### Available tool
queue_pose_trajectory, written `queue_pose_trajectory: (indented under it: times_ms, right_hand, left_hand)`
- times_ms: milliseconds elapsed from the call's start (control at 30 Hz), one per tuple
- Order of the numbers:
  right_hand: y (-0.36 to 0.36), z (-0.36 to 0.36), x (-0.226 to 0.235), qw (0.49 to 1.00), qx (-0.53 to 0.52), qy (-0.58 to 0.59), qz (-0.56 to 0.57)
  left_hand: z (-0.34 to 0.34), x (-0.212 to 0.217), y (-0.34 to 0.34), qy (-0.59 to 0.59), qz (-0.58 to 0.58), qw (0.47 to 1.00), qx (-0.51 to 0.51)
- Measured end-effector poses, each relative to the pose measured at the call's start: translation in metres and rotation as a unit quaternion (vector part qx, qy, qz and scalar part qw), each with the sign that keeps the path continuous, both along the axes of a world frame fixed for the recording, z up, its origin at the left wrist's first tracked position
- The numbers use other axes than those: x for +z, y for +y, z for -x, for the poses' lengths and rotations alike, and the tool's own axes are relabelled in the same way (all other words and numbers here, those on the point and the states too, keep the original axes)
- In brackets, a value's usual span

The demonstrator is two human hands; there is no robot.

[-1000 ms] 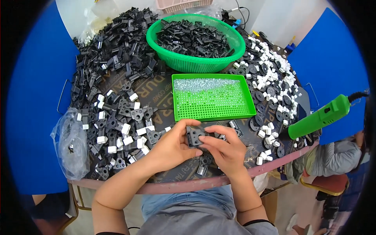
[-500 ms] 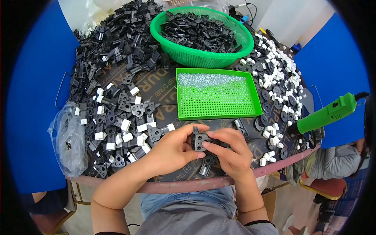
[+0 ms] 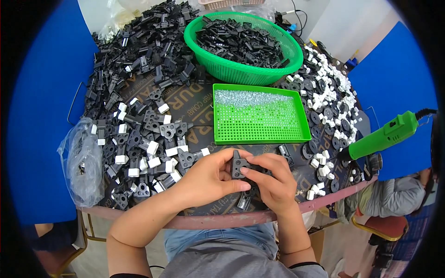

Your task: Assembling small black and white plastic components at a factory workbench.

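Note:
Between both hands, just above the near edge of the table, is a black plastic bracket [image 3: 238, 167] with small holes. My left hand [image 3: 214, 176] closes on it from the left with thumb and fingers. From the right, my right hand [image 3: 273, 178] grips the same part, its thumb against the holed face. Part of the bracket is hidden behind my fingers. Another black part [image 3: 244, 201] with a shiny end lies on the table below my hands. A loose black part [image 3: 286, 154] lies just beyond my right hand.
A green tray [image 3: 262, 142] of small silvery screws sits ahead, with a green basket [image 3: 245, 74] of black parts behind it. Black parts with white caps [image 3: 153, 148] spread leftward beside a clear plastic bag [image 3: 83, 167]. Rightward are black discs, white pieces [image 3: 324, 95] and a green electric screwdriver [image 3: 384, 136].
The whole view has shifted slightly. Both hands keep hold of the bracket, and my left thumb has straightened a little below it.

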State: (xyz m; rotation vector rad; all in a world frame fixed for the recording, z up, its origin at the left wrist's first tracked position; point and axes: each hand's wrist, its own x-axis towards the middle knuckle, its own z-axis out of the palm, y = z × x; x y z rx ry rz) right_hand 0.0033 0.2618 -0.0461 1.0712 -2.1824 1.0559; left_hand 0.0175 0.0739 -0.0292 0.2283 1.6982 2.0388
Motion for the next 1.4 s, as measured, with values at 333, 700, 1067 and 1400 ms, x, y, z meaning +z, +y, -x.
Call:
queue_pose_trajectory:
  times_ms: [333,700,1067,1400]
  right_hand:
    - [0.003,-0.009,-0.001,0.992,0.023,-0.071,0.104]
    - [0.005,-0.015,-0.004,0.958,0.02,-0.173,0.228]
    - [0.056,-0.043,0.015,0.949,-0.284,-0.14,-0.013]
    - [0.101,-0.062,-0.001,0.868,-0.425,-0.222,-0.131]
  left_hand:
    - [-0.002,0.013,0.005,0.055,0.021,0.998,0.027]
    - [-0.013,0.017,0.01,0.194,0.045,0.977,0.076]
    - [-0.008,0.002,0.011,0.169,0.064,0.979,0.092]
    - [-0.008,0.002,0.02,-0.005,-0.089,0.995,0.033]
